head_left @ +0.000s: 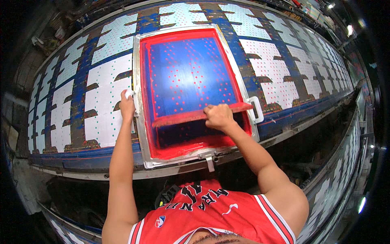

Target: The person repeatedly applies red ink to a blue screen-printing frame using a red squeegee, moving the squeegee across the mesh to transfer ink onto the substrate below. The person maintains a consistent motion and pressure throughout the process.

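Observation:
A screen printing frame (143, 142) with pale metal sides lies on the long table in front of me. Its blue mesh (183, 61) carries scattered red dots, and red ink (174, 152) borders it, thickest at the near end. My right hand (219, 117) is closed over a red-stained squeegee (178, 118), which spans the near part of the mesh. On the frame's left side, my left hand (127, 107) wraps round a white handle (129, 94). A matching handle (256, 110) on the right side is untouched.
White cut fabric pieces (109, 107) with green dots lie left of the frame; pieces with red dots (273, 77) lie to the right. The blue table (292, 118) has a rail (95, 175) along its near edge. Another table with white pieces (331, 195) stands at lower right.

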{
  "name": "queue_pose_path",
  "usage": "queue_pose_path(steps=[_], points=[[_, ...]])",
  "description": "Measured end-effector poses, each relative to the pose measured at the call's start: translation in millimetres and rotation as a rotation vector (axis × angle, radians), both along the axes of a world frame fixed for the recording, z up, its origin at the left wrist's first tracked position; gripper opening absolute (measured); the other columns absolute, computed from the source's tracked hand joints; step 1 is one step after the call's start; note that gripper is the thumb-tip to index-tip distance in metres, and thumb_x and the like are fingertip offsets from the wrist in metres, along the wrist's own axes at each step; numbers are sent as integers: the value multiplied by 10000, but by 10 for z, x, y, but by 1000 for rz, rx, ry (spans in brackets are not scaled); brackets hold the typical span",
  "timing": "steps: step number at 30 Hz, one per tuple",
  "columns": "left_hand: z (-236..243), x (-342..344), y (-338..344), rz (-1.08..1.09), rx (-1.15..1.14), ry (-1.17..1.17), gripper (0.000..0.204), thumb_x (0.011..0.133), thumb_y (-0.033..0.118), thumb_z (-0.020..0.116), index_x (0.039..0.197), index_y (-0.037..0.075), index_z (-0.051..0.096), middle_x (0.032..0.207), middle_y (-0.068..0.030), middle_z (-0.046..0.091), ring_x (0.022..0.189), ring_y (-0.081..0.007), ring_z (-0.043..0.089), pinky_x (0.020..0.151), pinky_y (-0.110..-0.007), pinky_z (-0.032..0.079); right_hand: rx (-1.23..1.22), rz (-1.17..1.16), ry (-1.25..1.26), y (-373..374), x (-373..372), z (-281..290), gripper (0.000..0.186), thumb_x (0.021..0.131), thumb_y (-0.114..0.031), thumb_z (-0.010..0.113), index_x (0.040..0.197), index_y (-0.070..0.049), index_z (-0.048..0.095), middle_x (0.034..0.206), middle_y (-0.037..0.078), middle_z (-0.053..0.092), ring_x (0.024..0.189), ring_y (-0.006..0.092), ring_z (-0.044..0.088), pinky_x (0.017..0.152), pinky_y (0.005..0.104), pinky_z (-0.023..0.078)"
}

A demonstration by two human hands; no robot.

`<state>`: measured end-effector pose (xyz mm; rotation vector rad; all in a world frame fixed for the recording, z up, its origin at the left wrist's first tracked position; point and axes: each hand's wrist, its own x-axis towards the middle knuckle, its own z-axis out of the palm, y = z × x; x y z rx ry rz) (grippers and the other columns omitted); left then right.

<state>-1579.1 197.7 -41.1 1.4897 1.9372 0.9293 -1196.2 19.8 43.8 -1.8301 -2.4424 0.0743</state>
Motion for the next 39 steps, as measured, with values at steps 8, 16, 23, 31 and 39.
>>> queue_pose_path(steps=[8, 16, 23, 31, 39], points=[[29, 20, -1, 7, -67, -67, 441, 966, 195, 495, 1404, 147, 485, 815, -226, 693, 676, -331, 683, 684, -475, 508, -62, -2, 88, -1220, -259, 54, 337, 638, -230, 787, 891, -73, 629, 890, 102, 667, 826, 311, 695, 726, 440, 581], [141, 54, -40, 3, -14, -27, 451, 957, 205, 505, 1402, 129, 496, 839, -236, 697, 645, -320, 678, 654, -461, 514, 18, 131, 210, -1424, -181, 72, 600, 699, -517, 794, 1018, -30, 648, 1031, 108, 665, 959, 287, 670, 788, 407, 578], [195, 83, -92, 19, -35, -119, 457, 959, 174, 525, 1414, 149, 495, 845, -148, 685, 546, -205, 589, 509, -368, 487, -141, 131, 450, -1297, 188, 197, 555, 824, -518, 731, 1002, 3, 659, 1028, 181, 676, 943, 371, 669, 795, 448, 556], [190, 95, -86, 56, -53, -123, 474, 945, 153, 543, 1416, 166, 506, 794, -116, 657, 508, -195, 555, 486, -361, 471, 384, -722, 468, -733, 1659, -163, 434, 909, -330, 713, 1118, 46, 663, 1134, 244, 646, 1088, 392, 619, 944, 448, 489], [413, 146, -78, 110, -138, -204, 460, 924, 137, 569, 1383, 152, 550, 804, -144, 685, 532, -223, 615, 498, -366, 508, -3, -873, 804, -637, 2165, -730, 612, 934, -505, 654, 1170, 60, 660, 927, 161, 728, 729, 203, 698, 699, 351, 543]])
